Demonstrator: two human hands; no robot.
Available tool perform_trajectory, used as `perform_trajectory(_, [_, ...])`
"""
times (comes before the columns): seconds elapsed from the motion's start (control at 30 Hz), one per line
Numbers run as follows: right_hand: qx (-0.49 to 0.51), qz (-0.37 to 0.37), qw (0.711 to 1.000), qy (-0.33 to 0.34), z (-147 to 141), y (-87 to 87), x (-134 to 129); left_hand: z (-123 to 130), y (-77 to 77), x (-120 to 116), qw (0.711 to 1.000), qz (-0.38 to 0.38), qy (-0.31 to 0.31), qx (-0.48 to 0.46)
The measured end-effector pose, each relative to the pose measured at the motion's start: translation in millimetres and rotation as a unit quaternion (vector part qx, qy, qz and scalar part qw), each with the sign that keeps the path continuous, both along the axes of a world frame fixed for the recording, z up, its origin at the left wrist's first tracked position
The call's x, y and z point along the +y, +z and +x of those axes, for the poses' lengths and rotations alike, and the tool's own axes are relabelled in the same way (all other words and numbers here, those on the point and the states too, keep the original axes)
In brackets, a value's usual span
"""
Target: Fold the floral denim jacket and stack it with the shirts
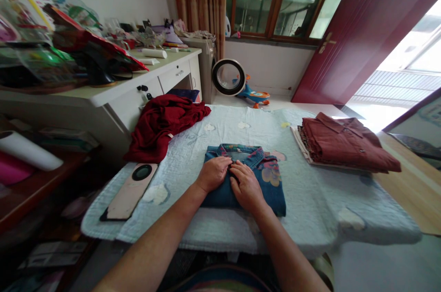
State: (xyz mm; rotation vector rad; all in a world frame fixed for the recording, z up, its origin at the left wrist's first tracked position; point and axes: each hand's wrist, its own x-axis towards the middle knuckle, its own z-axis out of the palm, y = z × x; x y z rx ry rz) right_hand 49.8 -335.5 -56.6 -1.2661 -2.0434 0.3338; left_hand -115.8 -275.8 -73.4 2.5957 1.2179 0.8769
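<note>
A folded blue denim shirt [255, 191] with a flowered collar and a flower print lies at the middle of the cloth-covered table. My left hand [215, 173] rests on its upper left part, fingers curled together near the collar opening. Beside it, almost touching, my right hand [245, 182] is on the shirt front with its fingers bent toward the collar. Both sets of fingertips meet just below the collar, and whatever is between them is too small to make out.
A dark red crumpled cloth [158, 126] and a phone-like pale object [129, 191] lie at the left. Folded clothes with a rust-red shirt [347, 145] on top are at the right. A cluttered desk [138, 81] borders the table's left side.
</note>
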Motion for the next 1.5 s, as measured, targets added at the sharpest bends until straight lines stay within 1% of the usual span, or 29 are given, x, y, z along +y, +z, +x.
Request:
perform_trajectory(0.2, [0.0,-0.007,1.0,0.0,-0.2,1.0,0.1,-1.1,-2.0,1.2,0.999,-0.023,0.015,0.042])
perform_trajectory(0.37, [0.0,-0.009,1.0,0.0,-0.2,0.8,0.7,0.8,2.6,1.6,0.993,-0.043,0.021,0.108])
perform_trajectory(0.5, [0.001,-0.01,1.0,-0.002,-0.3,0.6,0.4,6.9,8.4,-1.3,0.982,-0.051,0.066,0.168])
perform_trajectory(0.6, [0.003,-0.014,1.0,-0.005,-0.4,1.9,-0.7,10.2,8.9,-4.0,0.977,-0.044,0.109,0.176])
perform_trajectory(0.77, [0.009,-0.02,1.0,-0.003,-0.3,5.8,-2.2,8.4,4.4,1.2,0.975,-0.063,0.154,0.147])
perform_trajectory(1.0, [0.007,-0.021,1.0,-0.001,-0.1,4.9,-0.8,0.0,8.6,20.9,0.97,-0.131,0.16,0.13])
perform_trajectory(1.1, [-0.014,-0.026,1.0,0.001,2.1,5.5,-3.4,-3.0,7.2,24.8,0.968,-0.151,0.163,0.115])
perform_trajectory(1.2, [-0.056,-0.038,0.998,0.005,9.7,6.1,-10.9,-7.4,-0.7,25.1,0.974,-0.133,0.17,0.076])
perform_trajectory(1.3, [-0.078,-0.047,0.996,0.003,24.6,3.1,-19.7,-15.0,-11.9,21.6,0.979,-0.092,0.182,0.003])
perform_trajectory(1.33, [-0.08,-0.049,0.996,-0.002,31.0,1.0,-22.0,-18.2,-15.0,19.1,0.978,-0.087,0.185,-0.024])
perform_trajectory(1.4, [-0.074,-0.046,0.996,-0.027,45.6,-4.4,-24.8,-25.5,-18.6,11.6,0.974,-0.102,0.192,-0.069])
perform_trajectory(1.5, [-0.054,-0.014,0.991,-0.12,69.5,-12.9,-24.7,-37.3,-16.4,-4.5,0.959,-0.159,0.196,-0.128])
